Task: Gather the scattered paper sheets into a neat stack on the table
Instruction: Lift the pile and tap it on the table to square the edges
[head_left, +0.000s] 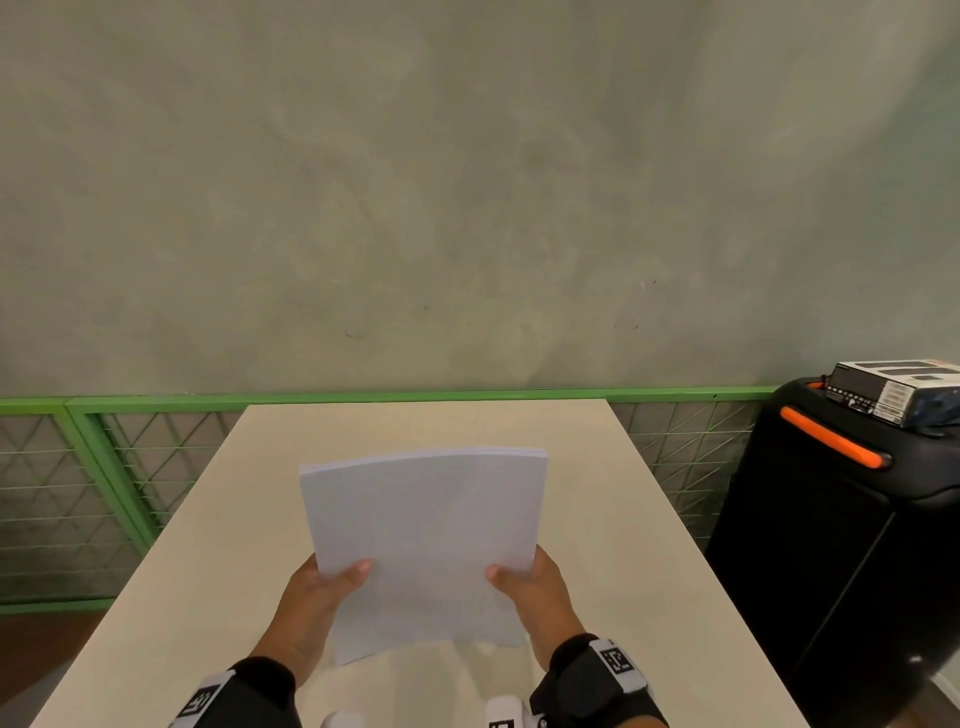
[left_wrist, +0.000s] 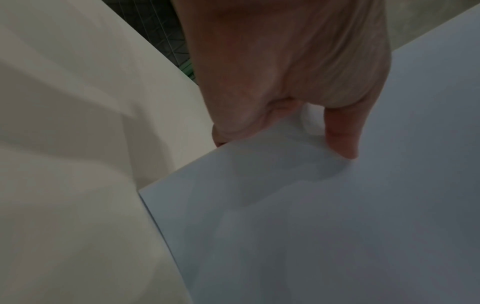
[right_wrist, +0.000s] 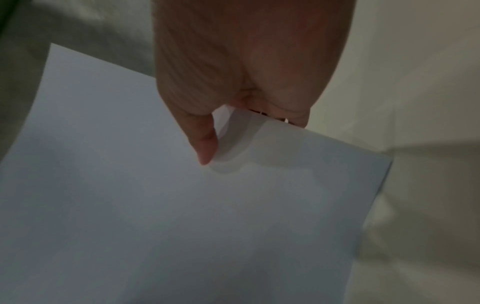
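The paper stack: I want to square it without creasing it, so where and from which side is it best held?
Probably by its two long side edges, low down, one hand from each side, as now: the left hand and right hand pinch the paper stack, thumbs in front, fingers behind. It stands upright and bows slightly, so support on both sides should keep the sheets together while the bottom edge meets the table.

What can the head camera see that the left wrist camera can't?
Only the head view shows both hands at once, the right hand too, plus the whole table, the far edge of the paper stack, the wall and a black case with an orange handle. Only the left wrist view shows, close up, the left hand with its thumb pressed on the top sheet near the side edge. Both show the left hand gripping the paper stack above the table.
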